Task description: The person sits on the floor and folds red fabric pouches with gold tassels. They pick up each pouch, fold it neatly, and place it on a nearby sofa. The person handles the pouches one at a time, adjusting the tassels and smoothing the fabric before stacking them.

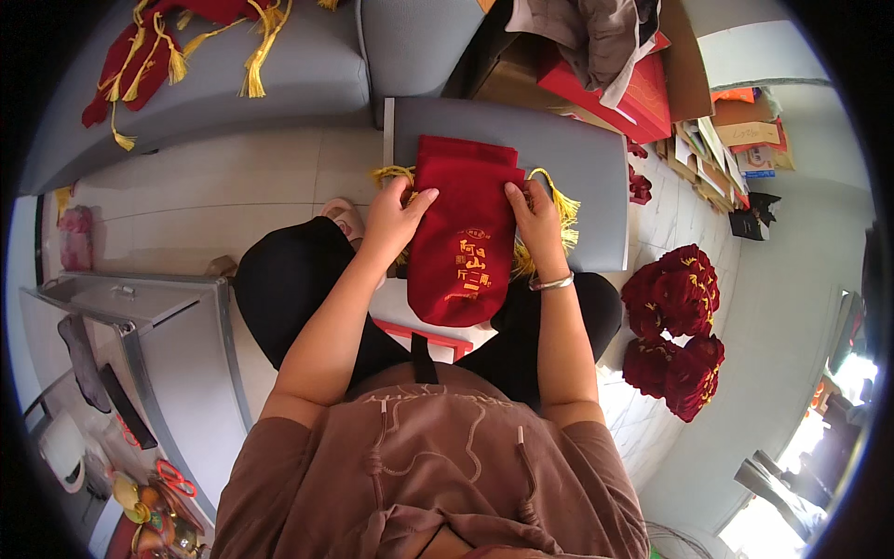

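Observation:
A flat, dark red cloth pouch [457, 209] with a rounded lower end and yellow printed writing lies between my hands, over the near edge of a grey padded bench [594, 175]. My left hand [398, 216] grips its left edge, thumb on top. On the opposite edge my right hand [539, 218] holds it the same way, a bangle at the wrist. Another layer of red cloth [468, 148] shows behind its top edge. Yellow cords with tassels [567, 209] stick out on both sides. The fingers under the cloth are hidden.
More red pouches with yellow tassels [143, 59] lie on a grey sofa [307, 84] at upper left. Bundled red pouches [670, 290] stand on the floor at right. A red box [642, 98] and flattened cardboard [705, 168] are at upper right; a grey cabinet [188, 349] stands at left.

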`<control>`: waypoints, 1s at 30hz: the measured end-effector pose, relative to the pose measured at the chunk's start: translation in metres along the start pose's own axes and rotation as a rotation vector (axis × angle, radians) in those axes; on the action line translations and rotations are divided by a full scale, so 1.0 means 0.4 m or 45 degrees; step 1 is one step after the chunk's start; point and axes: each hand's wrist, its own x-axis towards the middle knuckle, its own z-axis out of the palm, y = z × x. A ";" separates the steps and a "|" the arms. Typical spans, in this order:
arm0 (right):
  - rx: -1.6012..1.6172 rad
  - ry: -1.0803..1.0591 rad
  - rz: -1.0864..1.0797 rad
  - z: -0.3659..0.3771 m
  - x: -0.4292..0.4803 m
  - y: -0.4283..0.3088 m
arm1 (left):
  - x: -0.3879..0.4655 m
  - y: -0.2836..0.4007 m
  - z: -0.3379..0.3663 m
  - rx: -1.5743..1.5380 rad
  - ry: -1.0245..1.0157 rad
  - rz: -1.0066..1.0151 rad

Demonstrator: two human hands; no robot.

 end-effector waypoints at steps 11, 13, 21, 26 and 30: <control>0.030 0.164 -0.100 0.004 0.035 -0.034 | 0.011 0.029 0.012 -0.151 0.182 0.117; -0.013 0.183 -0.103 0.013 0.043 -0.031 | 0.022 0.027 0.022 -0.118 0.238 0.118; -0.175 0.226 -0.056 0.037 0.052 -0.020 | 0.027 0.024 0.032 -0.005 0.277 0.085; -0.255 0.198 -0.060 0.039 0.056 -0.013 | 0.026 0.029 0.030 0.104 0.304 0.088; -0.275 0.220 -0.098 0.045 0.059 -0.003 | 0.027 0.033 0.036 0.006 0.428 0.146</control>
